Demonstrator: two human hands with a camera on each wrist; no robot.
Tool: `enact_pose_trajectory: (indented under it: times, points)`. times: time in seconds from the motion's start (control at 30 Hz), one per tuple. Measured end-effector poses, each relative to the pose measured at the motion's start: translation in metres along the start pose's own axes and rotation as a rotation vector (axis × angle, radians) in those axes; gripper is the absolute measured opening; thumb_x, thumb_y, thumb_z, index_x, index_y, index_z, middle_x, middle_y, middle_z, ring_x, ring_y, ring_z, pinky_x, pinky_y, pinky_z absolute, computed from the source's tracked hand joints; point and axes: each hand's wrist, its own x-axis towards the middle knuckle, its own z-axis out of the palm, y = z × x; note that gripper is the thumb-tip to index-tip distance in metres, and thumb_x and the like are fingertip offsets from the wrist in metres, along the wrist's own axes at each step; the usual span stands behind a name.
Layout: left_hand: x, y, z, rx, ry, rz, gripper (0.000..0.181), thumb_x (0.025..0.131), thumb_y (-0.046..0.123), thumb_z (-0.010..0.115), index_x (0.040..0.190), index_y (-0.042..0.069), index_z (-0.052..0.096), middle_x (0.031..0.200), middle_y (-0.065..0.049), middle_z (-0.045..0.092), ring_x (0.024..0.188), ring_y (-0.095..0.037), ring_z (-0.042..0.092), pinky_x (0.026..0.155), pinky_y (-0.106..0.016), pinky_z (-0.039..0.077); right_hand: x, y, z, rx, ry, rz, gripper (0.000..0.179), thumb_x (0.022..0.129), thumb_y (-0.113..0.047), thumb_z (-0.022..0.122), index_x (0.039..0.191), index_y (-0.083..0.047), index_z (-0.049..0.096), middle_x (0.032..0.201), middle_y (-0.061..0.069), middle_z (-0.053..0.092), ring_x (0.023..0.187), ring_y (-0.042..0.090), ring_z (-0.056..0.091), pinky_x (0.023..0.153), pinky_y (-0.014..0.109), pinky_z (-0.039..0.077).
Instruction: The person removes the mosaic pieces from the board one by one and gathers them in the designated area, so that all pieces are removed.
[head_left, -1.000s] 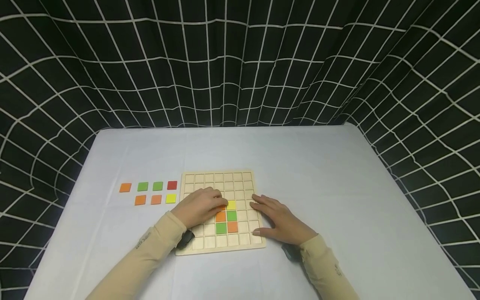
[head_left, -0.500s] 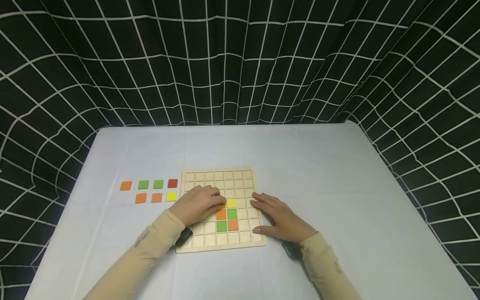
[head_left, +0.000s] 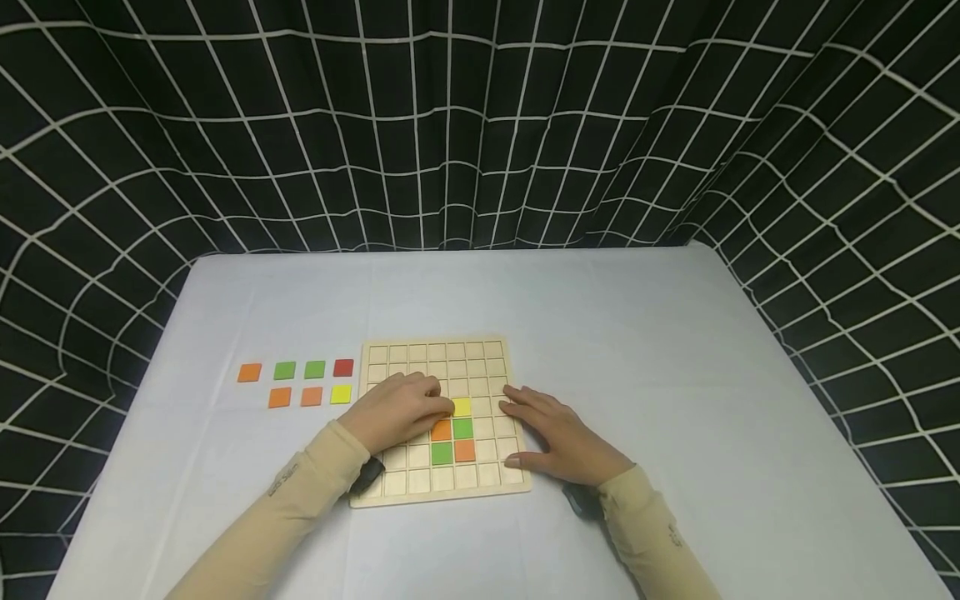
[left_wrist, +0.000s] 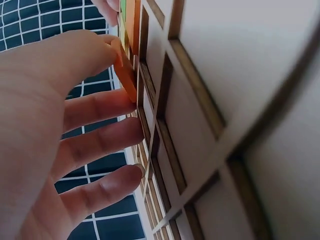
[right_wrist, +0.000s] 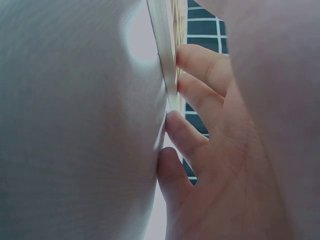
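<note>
In the left wrist view my left hand (left_wrist: 95, 120) pinches an orange tile (left_wrist: 125, 72) between thumb and index finger. The tile stands tilted, its lower edge at the wooden grid board (head_left: 420, 354). My other left fingers touch or nearly touch the board. From the head, my left hand (head_left: 401, 408) hides that tile. Just right of its fingertips sits a yellow tile (head_left: 461, 407); below are an orange tile (head_left: 441, 430), two green tiles (head_left: 462, 428) and a salmon tile (head_left: 465, 451), set in cells. With spread fingers, my right hand (head_left: 558, 437) rests at the board's right edge.
Left of the board, loose tiles lie in two rows on the white tablecloth (head_left: 637, 333): orange ones (head_left: 250, 372), green ones (head_left: 284, 371), a red one (head_left: 343, 367), a salmon one (head_left: 311, 397) and a yellow one (head_left: 341, 394). A black grid-patterned curtain (head_left: 465, 125) surrounds the table.
A sliver of the orange tile showed at my left fingertips earlier and is now covered in the head view. Both hands have barely moved.
</note>
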Motion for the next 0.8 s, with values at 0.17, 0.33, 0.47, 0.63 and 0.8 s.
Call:
enact_pose_trajectory:
  times: [0.17, 0.33, 0.47, 0.63, 0.8]
  points:
    - [-0.003, 0.000, -0.001, -0.043, -0.014, -0.044, 0.012, 0.091, 0.022, 0.067, 0.102, 0.025, 0.070, 0.089, 0.007, 0.061, 0.077, -0.010, 0.053, 0.068, -0.025, 0.046, 0.000, 0.000, 0.000, 0.012, 0.010, -0.017, 0.076, 0.082, -0.056, 0.066, 0.146, -0.022, 0.040, 0.156, -0.007, 0.026, 0.144, 0.023, 0.025, 0.111, 0.053, 0.029]
    - [-0.005, 0.001, -0.003, -0.105, 0.018, -0.049, 0.012, 0.091, 0.022, 0.067, 0.102, 0.022, 0.070, 0.093, 0.006, 0.062, 0.081, -0.010, 0.055, 0.073, -0.026, 0.048, 0.000, 0.001, 0.001, 0.012, 0.008, -0.012, 0.077, 0.082, -0.058, 0.065, 0.146, -0.022, 0.040, 0.156, -0.008, 0.026, 0.144, 0.022, 0.025, 0.112, 0.053, 0.028]
    - [-0.014, 0.002, -0.012, -0.119, 0.064, -0.068, 0.012, 0.089, 0.020, 0.068, 0.101, 0.020, 0.070, 0.091, 0.006, 0.059, 0.078, -0.010, 0.053, 0.072, -0.025, 0.047, 0.000, 0.001, 0.002, 0.016, 0.006, -0.011, 0.077, 0.082, -0.059, 0.064, 0.145, -0.021, 0.041, 0.157, -0.008, 0.025, 0.144, 0.022, 0.025, 0.112, 0.053, 0.028]
    - [-0.043, -0.003, -0.028, -0.141, 0.063, -0.214, 0.019, 0.087, 0.013, 0.071, 0.105, 0.015, 0.067, 0.097, 0.005, 0.061, 0.083, -0.009, 0.056, 0.075, -0.026, 0.051, 0.001, 0.001, 0.003, 0.020, 0.006, -0.017, 0.078, 0.083, -0.059, 0.064, 0.146, -0.021, 0.040, 0.157, -0.008, 0.025, 0.144, 0.023, 0.025, 0.112, 0.053, 0.027]
    - [-0.078, -0.009, -0.037, -0.140, 0.037, -0.419, 0.018, 0.085, 0.011, 0.072, 0.103, 0.015, 0.068, 0.100, 0.008, 0.062, 0.088, -0.007, 0.059, 0.079, -0.028, 0.053, 0.001, 0.004, 0.003, 0.012, 0.014, -0.031, 0.077, 0.083, -0.058, 0.064, 0.146, -0.021, 0.039, 0.157, -0.008, 0.025, 0.144, 0.024, 0.025, 0.112, 0.054, 0.028]
